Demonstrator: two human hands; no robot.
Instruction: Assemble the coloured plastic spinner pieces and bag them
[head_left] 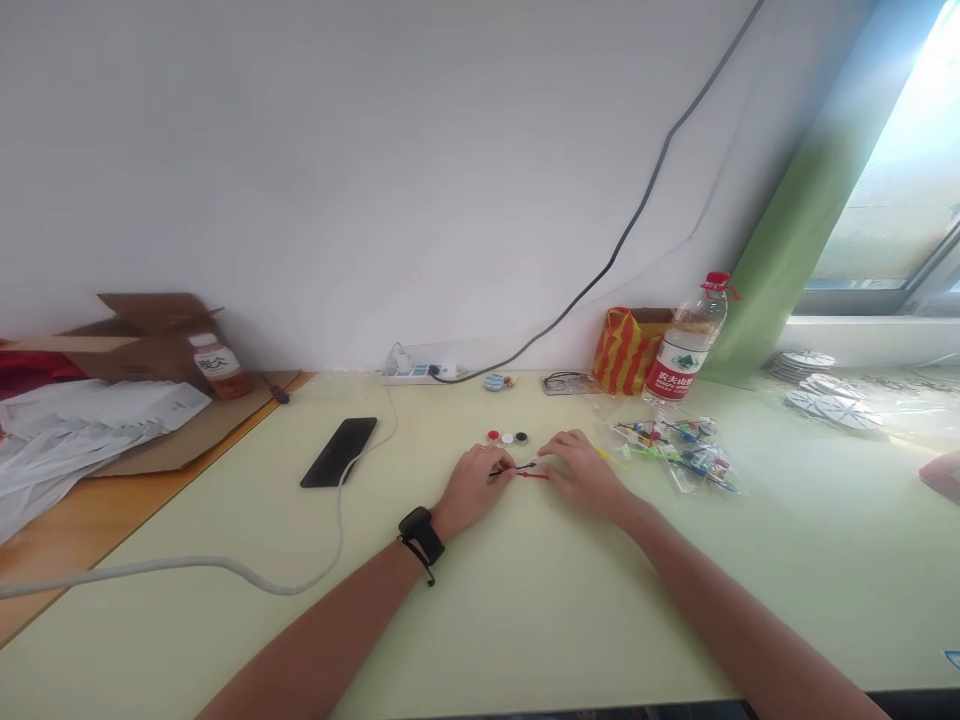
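Both bare hands meet over the middle of the table. My left hand (pixel 474 485), with a black watch on its wrist, pinches a thin black arrow-shaped pointer (pixel 527 466) whose head points right. My right hand (pixel 581 472) is closed low over the tabletop, its thumb and fingertips at the tail of a red arrow-shaped pointer (pixel 534 476). That red arrowhead points left, near my left fingertips. Just beyond the fingers stand a red cap (pixel 493 436), a white cap (pixel 508 439) and a black cap (pixel 521 438). Beside my right hand lies a yellow strip (pixel 607 456), partly hidden.
Clear bags of small coloured parts (pixel 697 455) lie right, near a large water bottle (pixel 684 345) and striped bag (pixel 619 352). Stacked white discs (pixel 832 410) are farther right. A phone (pixel 339 452) and white cable (pixel 339 520) lie left. A power strip (pixel 416 372) sits behind.
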